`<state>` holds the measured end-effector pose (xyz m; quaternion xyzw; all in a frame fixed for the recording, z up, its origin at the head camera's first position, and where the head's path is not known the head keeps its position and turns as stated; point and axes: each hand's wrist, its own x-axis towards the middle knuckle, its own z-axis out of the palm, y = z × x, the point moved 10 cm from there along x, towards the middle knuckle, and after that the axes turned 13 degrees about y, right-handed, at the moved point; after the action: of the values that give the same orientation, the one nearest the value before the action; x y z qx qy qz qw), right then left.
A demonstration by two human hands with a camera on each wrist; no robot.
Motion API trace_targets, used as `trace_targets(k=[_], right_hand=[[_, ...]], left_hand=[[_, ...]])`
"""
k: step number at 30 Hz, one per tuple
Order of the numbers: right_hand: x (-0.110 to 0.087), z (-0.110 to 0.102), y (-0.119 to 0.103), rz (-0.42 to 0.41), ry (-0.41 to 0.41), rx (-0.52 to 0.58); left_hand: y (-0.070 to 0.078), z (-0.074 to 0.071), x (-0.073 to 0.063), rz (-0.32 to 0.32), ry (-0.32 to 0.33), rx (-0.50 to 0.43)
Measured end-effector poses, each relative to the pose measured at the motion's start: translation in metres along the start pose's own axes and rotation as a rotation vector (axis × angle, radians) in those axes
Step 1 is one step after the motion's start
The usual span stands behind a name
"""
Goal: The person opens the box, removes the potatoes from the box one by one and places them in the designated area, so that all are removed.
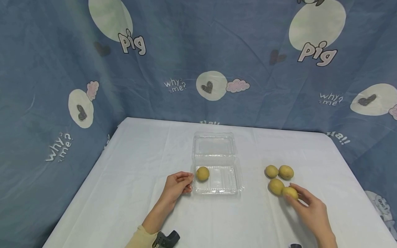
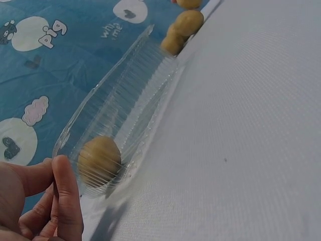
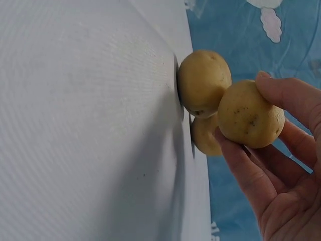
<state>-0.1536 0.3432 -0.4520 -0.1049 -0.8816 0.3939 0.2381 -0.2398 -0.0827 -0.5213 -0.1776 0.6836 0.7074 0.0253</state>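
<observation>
On the right side of the white-covered desk (image 1: pixel 124 213), the right hand (image 1: pixel 312 209) has its grip grasping a small potato (image 3: pixel 250 114) — thumb (image 3: pixel 288 94) at one side, fingers (image 3: pixel 246 173) at the other. It seems to hang clear of the surface, with three loose potatoes (image 1: pixel 276 186) clustered just beside it; whether it touches the nearest, I cannot tell. Well apart to the left, the left hand (image 1: pixel 177 185) pinches the rim of a clear plastic container (image 1: pixel 217 192), its lid (image 1: pixel 214 144) folded back on the far side and one potato (image 1: pixel 203 174) at the tray's left end.

Something this round may twist or slip if held off-centre, so keep the hold across its widest part, firm but without squeezing. Lifting straight up before any sideways travel should spare the neighbours a nudge that could set them rolling. The thin container probably needs only a light, steady pinch — too hard, and the wall could buckle or the tray tip.
</observation>
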Motion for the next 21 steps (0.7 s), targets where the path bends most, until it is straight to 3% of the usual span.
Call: trace_targets(k=[14,21], right_hand=[[0.006,0.001,0.013,0.084,-0.038,-0.033],[0.011,0.001,0.022,0.12,-0.074,-0.105]], left_hand=[[0.0,-0.001,0.001,-0.009,0.007,0.0],[-0.001,-0.001,0.0,-0.012,0.007,-0.008]])
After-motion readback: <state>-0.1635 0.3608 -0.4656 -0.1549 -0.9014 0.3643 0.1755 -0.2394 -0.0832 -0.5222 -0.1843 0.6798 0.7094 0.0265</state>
